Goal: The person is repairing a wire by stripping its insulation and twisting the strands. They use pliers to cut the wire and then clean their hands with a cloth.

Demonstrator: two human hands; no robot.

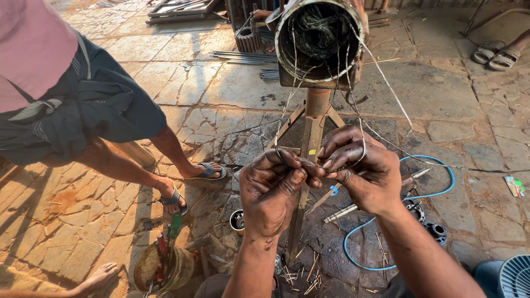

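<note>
A round metal motor housing (320, 41) sits on a rusty metal stand (312, 132), its open end full of dark windings. Thin wires (353, 99) hang from it down to my hands. My left hand (273, 190) and my right hand (361, 168) meet just below the housing. Both are grimy and pinch the wire ends between thumb and fingers, fingertips touching.
A person in dark shorts and sandals (207, 172) stands at the left. A bucket of tools (163, 267) sits by their feet. A blue hose (397, 221), metal rods (353, 209), bearings (436, 232) and wood splinters lie on the stone floor. Another person's sandalled feet (497, 55) are at top right.
</note>
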